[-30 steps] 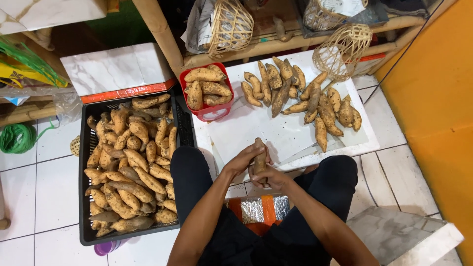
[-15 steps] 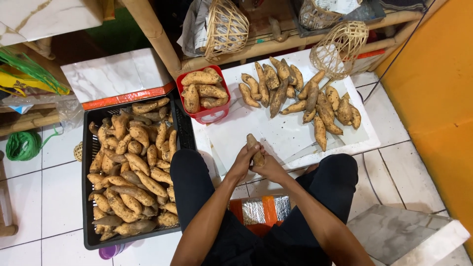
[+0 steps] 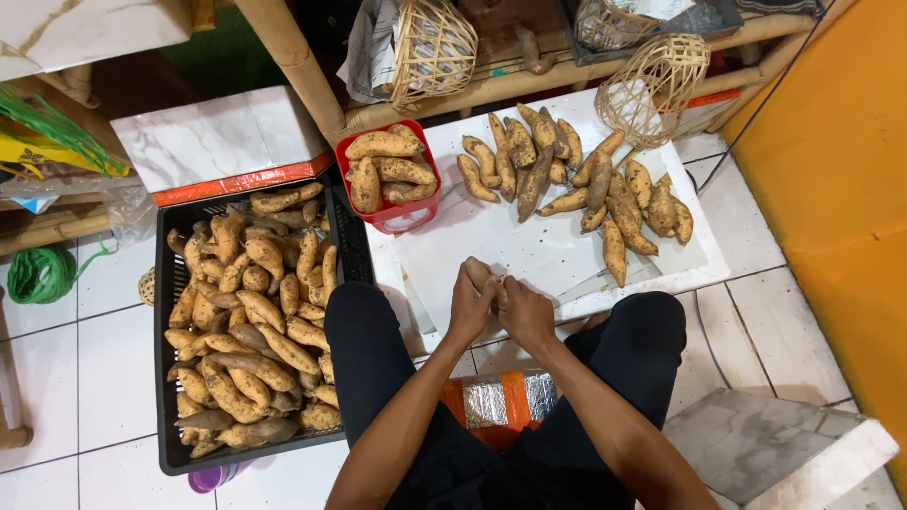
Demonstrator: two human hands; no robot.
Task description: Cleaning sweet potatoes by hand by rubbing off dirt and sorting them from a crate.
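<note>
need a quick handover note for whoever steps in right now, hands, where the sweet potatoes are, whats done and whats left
Left hand and right hand: both closed on one sweet potato over the white board.
Black crate at the left: full of sweet potatoes.
Red basket: a few in it.
Loose pile lies at the far side of the board.
Done: pile and basket lots set out.
Left: the crate load.
</note>
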